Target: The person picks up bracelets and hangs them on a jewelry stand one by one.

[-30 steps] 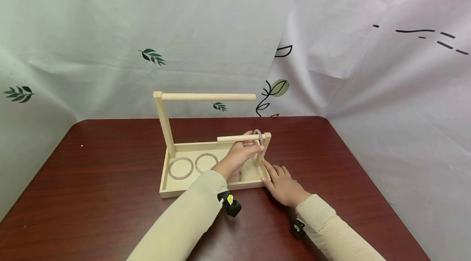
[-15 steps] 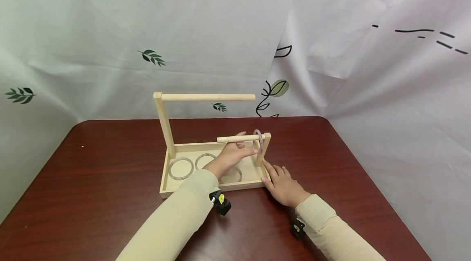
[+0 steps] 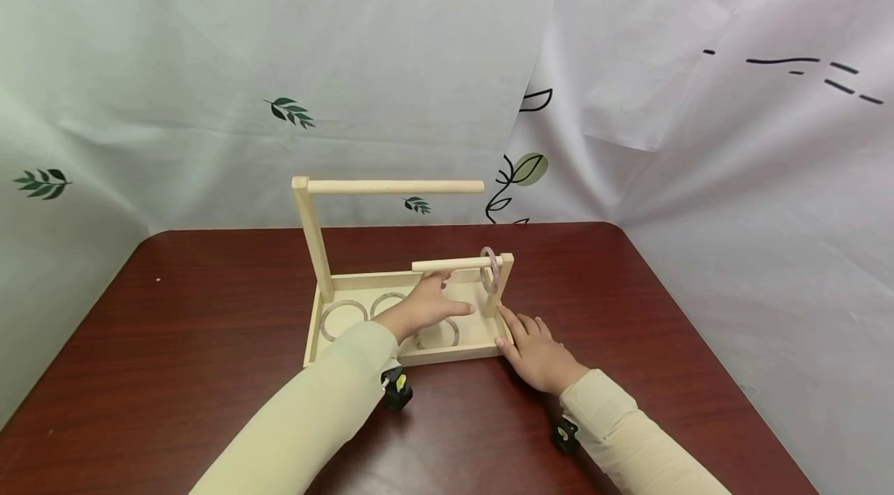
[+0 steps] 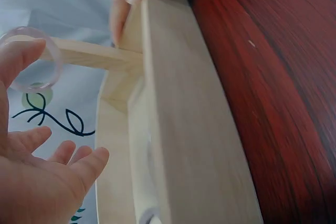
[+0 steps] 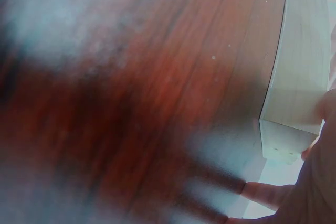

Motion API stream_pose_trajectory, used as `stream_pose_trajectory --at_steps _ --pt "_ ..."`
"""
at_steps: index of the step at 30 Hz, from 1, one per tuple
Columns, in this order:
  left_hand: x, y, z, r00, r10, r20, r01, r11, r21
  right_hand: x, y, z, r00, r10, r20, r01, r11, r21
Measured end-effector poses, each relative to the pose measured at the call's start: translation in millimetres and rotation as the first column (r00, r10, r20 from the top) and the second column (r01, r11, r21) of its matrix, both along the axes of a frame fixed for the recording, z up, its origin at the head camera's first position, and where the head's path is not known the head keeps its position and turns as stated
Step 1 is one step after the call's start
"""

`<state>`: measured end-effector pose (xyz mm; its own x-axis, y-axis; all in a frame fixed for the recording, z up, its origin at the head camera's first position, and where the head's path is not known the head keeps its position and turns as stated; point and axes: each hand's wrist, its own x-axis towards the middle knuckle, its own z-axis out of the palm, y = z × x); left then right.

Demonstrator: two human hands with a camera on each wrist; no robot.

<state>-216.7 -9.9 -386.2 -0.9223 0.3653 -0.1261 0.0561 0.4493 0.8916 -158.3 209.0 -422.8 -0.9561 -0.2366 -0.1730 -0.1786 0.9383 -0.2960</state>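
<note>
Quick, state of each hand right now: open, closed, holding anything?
Left hand: open, fingers spread, holding nothing, over the wooden tray.
Right hand: open, fingers extended, touching the tray's right end.

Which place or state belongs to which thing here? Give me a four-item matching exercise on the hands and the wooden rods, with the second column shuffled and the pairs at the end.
Things:
1. Upper wooden rod
2. Lower wooden rod
3. Left hand
4. Right hand

Places and states:
A. Over the wooden tray, thumb and fingers apart, holding nothing
B. Runs through one translucent ring
C. Touching the tray's right end
D. No ring on it

Pairs: 1-D, 2-B, 3-A, 4-C
</note>
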Motion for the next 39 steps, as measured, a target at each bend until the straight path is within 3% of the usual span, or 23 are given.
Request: stream_pose_trajectory --at_steps 9,19,27,32,39 --pt "1.5 -10.8 -4.0 0.986 -0.116 -0.117 0.095 0.981 -0.171 1.3 0.6 0.7 1.000 0.006 -0.006 -0.006 1.000 -0.004" --pt "4.1 -19.9 -1.2 0.968 -0.200 -0.150 0.162 0.959 -0.235 0.5 0.3 0.1 1.000 0.002 -0.008 -0.002 1.000 -0.006" --pt "4.6 -23.5 0.7 0.942 -0.297 -0.155 0.222 0.899 -0.377 1.6 0.2 1.5 1.000 0.007 -0.009 -0.007 1.000 -0.004" --pt "3.0 -26.9 -2.5 0.921 -0.340 -0.189 0.225 0.862 -0.454 1.8 0.0 1.9 1.000 0.004 -0.012 -0.004 1.000 -0.005" --pt "2.7 -30.2 -5.0 0.903 -0.374 -0.213 0.230 0.839 -0.494 1.4 0.1 1.3 1.000 0.000 -0.009 0.000 1.000 -0.006"
